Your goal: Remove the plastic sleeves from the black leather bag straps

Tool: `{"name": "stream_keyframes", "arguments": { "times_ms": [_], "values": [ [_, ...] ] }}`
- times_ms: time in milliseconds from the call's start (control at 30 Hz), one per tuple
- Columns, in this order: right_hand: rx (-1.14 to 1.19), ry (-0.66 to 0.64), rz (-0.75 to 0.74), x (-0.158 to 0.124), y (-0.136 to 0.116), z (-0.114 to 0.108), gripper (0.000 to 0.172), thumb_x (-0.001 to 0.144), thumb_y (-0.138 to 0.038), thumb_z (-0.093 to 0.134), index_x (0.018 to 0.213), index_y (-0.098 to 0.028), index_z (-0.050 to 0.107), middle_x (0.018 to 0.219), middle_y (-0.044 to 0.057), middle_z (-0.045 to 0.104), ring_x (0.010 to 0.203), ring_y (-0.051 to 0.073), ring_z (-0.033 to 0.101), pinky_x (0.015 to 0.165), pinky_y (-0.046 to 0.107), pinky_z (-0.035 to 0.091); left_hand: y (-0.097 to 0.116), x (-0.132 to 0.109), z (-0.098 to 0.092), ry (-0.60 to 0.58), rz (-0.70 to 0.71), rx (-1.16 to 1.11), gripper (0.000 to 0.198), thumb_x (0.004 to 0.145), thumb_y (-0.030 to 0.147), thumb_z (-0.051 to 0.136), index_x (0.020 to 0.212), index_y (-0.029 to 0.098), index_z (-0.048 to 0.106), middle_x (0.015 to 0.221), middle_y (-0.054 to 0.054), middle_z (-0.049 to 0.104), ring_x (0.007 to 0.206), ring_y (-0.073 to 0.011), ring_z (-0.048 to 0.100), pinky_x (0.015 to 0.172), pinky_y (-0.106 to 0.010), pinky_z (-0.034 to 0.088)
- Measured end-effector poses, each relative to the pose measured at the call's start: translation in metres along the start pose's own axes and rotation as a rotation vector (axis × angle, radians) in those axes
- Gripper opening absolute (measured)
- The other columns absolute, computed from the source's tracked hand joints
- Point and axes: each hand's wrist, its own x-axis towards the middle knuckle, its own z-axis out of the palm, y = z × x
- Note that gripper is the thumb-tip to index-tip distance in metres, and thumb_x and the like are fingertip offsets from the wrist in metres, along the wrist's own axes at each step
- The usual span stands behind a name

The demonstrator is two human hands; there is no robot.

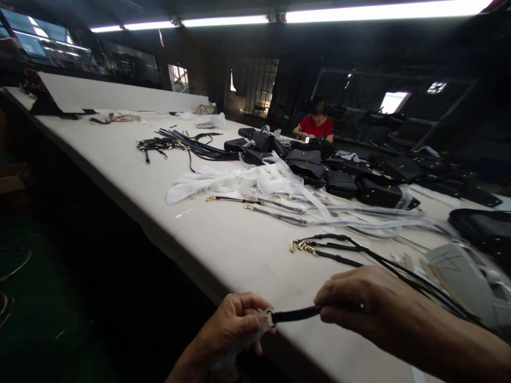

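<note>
Left grip [244, 322] pinching black strap [296, 315] at metal ring [270, 318]; right grip [355, 298] holding it; gold-clipped straps [339, 259], black bags [306, 164] on bench [223, 239] beyond grips.

The left hand [232, 323] and the right hand [371, 298] are both bare. The right forearm [447, 338] is bare along the whole stretch in view, smooth in outline, slimmer near the wrist and broader toward the right edge of the view. A shorter length of the left forearm [187, 366] shows, bare as well, cut off by the bottom edge. The fingers [330, 291] have rounded tips; finer details, nails included, are too blurred to tell.
</note>
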Motion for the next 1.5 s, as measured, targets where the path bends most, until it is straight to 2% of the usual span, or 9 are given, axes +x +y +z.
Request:
{"name": "stream_keyframes", "arguments": {
  "times_ms": [200, 333, 533, 700, 833, 967, 1167, 1267, 1500],
  "values": [
    [0.27, -0.109, 0.194, 0.003, 0.005, -0.008, 0.021, 0.089, -0.037, 0.061, 0.085, -0.023, 0.076, 0.063, -0.001, 0.068, 0.054, 0.011, 0.053, 0.049, 0.02, 0.033, 0.005, -0.007, -0.002, 0.156, 0.323, 0.48, 0.031, 0.074, 0.033, 0.081, 0.1, 0.018, 0.078, 0.089, -0.009, 0.078, 0.082, -0.0228, 0.071, 0.076, -0.029, 0.054],
    [0.474, -0.196, 0.288, 0.005, 0.007, -0.009, 0.021, 0.089, -0.032, 0.058, 0.083, -0.018, 0.072, 0.062, -0.001, 0.068, 0.048, 0.008, 0.043, 0.043, 0.016, 0.028, 0.01, -0.01, 0.001, 0.205, 0.502, 0.536, 0.028, 0.075, 0.031, 0.081, 0.1, 0.019, 0.078, 0.09, -0.009, 0.079, 0.081, -0.0235, 0.073, 0.077, -0.03, 0.056],
    [0.621, -0.205, 0.233, 0.006, 0.012, 0.002, 0.022, 0.085, -0.034, 0.063, 0.088, -0.017, 0.075, 0.066, -0.001, 0.065, 0.048, 0.007, 0.043, 0.042, 0.015, 0.031, -0.007, 0.001, 0.006, 0.06, 0.192, 0.023, 0.054, 0.055, 0.044, 0.093, 0.097, 0.015, 0.075, 0.085, -0.009, 0.077, 0.067, -0.0177, 0.069, 0.059, -0.024, 0.051],
    [0.308, -0.083, 0.054, 0.001, 0.009, 0.002, 0.019, 0.087, -0.037, 0.066, 0.088, -0.023, 0.079, 0.071, 0.0, 0.07, 0.062, 0.012, 0.057, 0.058, 0.02, 0.04, -0.034, 0.003, 0.014, 0.019, 0.03, -0.175, 0.041, 0.056, 0.041, 0.092, 0.07, 0.01, 0.07, 0.063, -0.009, 0.073, 0.044, -0.0081, 0.053, 0.044, -0.017, 0.036],
    [0.142, -0.04, -0.03, -0.001, 0.009, 0.001, 0.018, 0.089, -0.04, 0.066, 0.092, -0.026, 0.078, 0.078, 0.0, 0.075, 0.069, 0.015, 0.065, 0.065, 0.022, 0.043, -0.036, 0.002, 0.021, 0.035, 0.006, -0.255, 0.049, 0.053, 0.049, 0.093, 0.067, 0.012, 0.063, 0.064, -0.009, 0.072, 0.047, -0.0124, 0.059, 0.046, -0.02, 0.04],
    [-0.023, -0.029, -0.074, -0.003, 0.014, 0.0, 0.016, 0.092, -0.033, 0.063, 0.088, -0.026, 0.076, 0.078, 0.0, 0.074, 0.069, 0.016, 0.067, 0.064, 0.023, 0.042, -0.026, -0.001, 0.021, 0.027, 0.107, -0.234, 0.046, 0.064, 0.049, 0.088, 0.069, 0.015, 0.057, 0.066, -0.007, 0.071, 0.058, -0.0142, 0.063, 0.055, -0.021, 0.043],
    [-0.158, 0.002, -0.04, -0.001, 0.016, 0.015, 0.016, 0.091, -0.032, 0.063, 0.084, -0.026, 0.076, 0.076, 0.002, 0.075, 0.07, 0.019, 0.068, 0.061, 0.027, 0.037, -0.01, -0.008, 0.023, 0.046, 0.31, 0.231, 0.027, 0.086, 0.041, 0.071, 0.077, 0.016, 0.065, 0.101, -0.01, 0.072, 0.087, -0.019, 0.063, 0.077, -0.026, 0.046],
    [-0.104, -0.019, -0.016, 0.003, 0.011, 0.025, 0.013, 0.089, -0.031, 0.065, 0.085, -0.027, 0.077, 0.075, 0.001, 0.075, 0.069, 0.019, 0.068, 0.061, 0.026, 0.037, -0.004, -0.007, 0.031, 0.106, 0.451, 0.375, 0.021, 0.088, 0.036, 0.069, 0.075, 0.019, 0.068, 0.107, -0.008, 0.069, 0.103, -0.0244, 0.061, 0.089, -0.031, 0.046],
    [0.173, 0.003, 0.022, 0.016, -0.002, 0.041, 0.019, 0.087, -0.027, 0.061, 0.099, -0.025, 0.076, 0.085, 0.002, 0.076, 0.075, 0.018, 0.067, 0.066, 0.024, 0.041, 0.009, 0.0, 0.053, 0.12, 0.756, 0.617, 0.017, 0.09, 0.029, 0.065, 0.076, 0.023, 0.072, 0.114, -0.01, 0.067, 0.1, -0.025, 0.061, 0.088, -0.035, 0.047]
  ]
}}
